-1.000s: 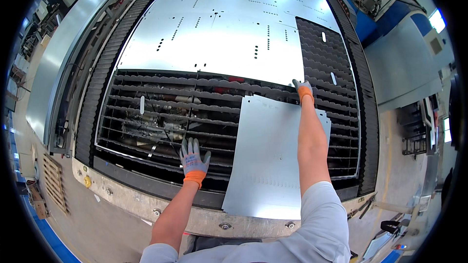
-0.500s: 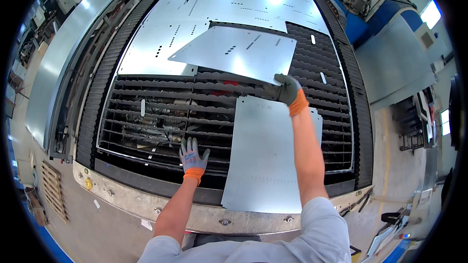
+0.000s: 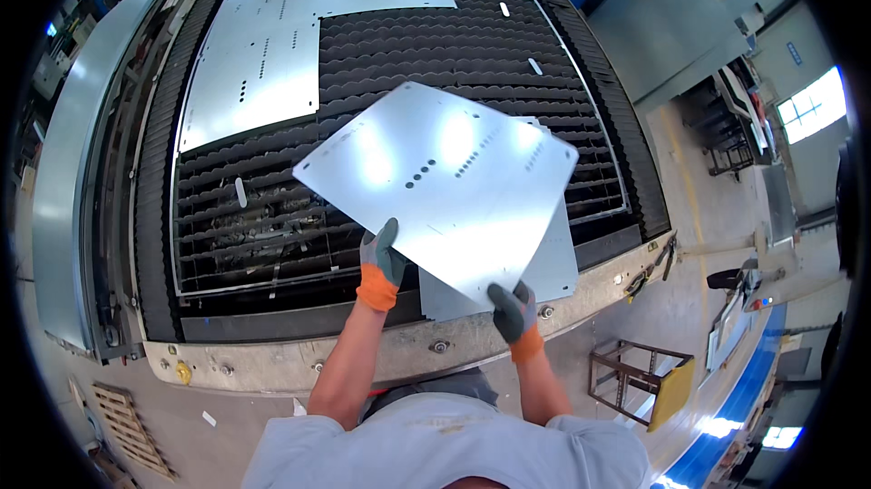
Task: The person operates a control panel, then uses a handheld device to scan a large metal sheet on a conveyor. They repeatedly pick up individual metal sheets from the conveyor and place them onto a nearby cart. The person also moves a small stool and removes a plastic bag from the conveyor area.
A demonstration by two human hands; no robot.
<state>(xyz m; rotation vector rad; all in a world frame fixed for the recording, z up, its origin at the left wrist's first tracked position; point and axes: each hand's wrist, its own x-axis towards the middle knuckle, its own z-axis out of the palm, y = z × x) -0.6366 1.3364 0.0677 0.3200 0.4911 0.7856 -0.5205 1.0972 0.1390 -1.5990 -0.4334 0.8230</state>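
Note:
A shiny flat sheet metal panel (image 3: 435,180) with rows of punched holes is held up in front of me, turned cornerwise. My left hand (image 3: 385,253), in a grey glove with an orange cuff, grips its lower left edge with the thumb on top. At the corner nearest me, my right hand (image 3: 515,309), gloved alike, pinches the panel. Below it lies another flat metal sheet (image 3: 555,262), mostly covered by the raised panel. Both rest over or on the dark slatted bed (image 3: 390,53) of a cutting machine.
Larger perforated sheet metal (image 3: 249,72) spreads over the far and left bed. The machine's pale front rail (image 3: 272,369) runs before me. A yellow-seated stool (image 3: 670,394) stands right of me; a wooden pallet (image 3: 132,430) lies on the floor at left. Long sheets (image 3: 82,153) stack along the left.
The panel has come nearer to me, rotated and over the lower sheet. My left hand, earlier open above the slats, now grips its edge. My right hand has drawn back toward me.

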